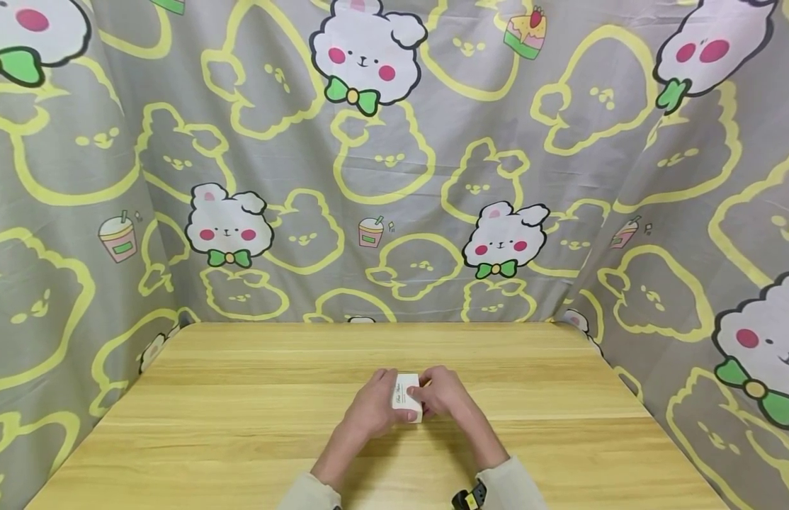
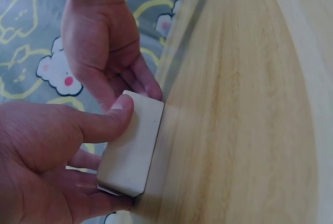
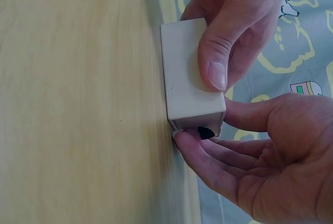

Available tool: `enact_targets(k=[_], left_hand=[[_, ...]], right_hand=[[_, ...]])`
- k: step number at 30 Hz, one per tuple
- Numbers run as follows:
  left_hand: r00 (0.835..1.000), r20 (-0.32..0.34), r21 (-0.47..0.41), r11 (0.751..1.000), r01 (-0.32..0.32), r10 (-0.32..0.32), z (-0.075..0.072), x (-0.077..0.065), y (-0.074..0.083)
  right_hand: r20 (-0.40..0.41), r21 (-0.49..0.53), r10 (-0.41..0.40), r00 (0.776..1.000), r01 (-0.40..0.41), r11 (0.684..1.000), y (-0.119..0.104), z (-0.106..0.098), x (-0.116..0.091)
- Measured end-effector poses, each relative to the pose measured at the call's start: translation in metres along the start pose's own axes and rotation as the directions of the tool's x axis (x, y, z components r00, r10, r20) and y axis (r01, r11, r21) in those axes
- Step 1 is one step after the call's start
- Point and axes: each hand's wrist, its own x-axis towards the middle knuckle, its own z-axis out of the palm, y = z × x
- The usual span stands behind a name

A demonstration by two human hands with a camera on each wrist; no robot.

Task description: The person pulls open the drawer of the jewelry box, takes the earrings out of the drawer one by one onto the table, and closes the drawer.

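A small white box [image 1: 404, 391] with dark script lettering is held just over the wooden table, between both hands. My left hand [image 1: 372, 405] grips it from the left, its thumb pressed along one face and its fingers behind. At the box's right end is my right hand [image 1: 444, 391], thumb on one side and fingertips on the other, pinching that end. In the right wrist view, a dark half-round notch [image 3: 206, 132] shows at the end of the box, beside the right fingertips. Whatever the box contains is hidden.
The light wooden table [image 1: 241, 425] spreads out on all sides of the hands. Behind it and along both sides hangs a grey curtain [image 1: 426, 283] printed with bunnies and yellow outlines. A black band with a yellow patch [image 1: 471, 499] sits at the right wrist.
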Motion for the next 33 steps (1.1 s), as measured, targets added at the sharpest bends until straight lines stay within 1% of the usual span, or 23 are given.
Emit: enact_targets(k=[8,17,24,33], left_hand=[[1.0,-0.004,0.001,1.0,0.007,-0.007,0.0021,0.0004,-0.0005],[1.0,-0.006,0.02,1.0,-0.011,0.012,0.0005,-0.0006,-0.0003],[1.0,-0.005,0.014,1.0,-0.009,0.009,0.0007,-0.001,-0.0009],[1.0,-0.013,0.027,1.0,-0.005,0.005,0.0014,-0.0008,-0.0019]], right_hand=[[-0.009,-0.006,0.0,1.0,0.0,1.0,0.0015,-0.0004,0.0004],[-0.007,0.007,-0.001,1.0,0.001,1.0,0.0035,0.0002,0.0011],[-0.01,0.0,-0.001,1.0,0.001,1.0,0.0047,0.0011,0.0007],[0.003,0.004,-0.021,1.0,0.021,1.0,0.0046,-0.0001,0.001]])
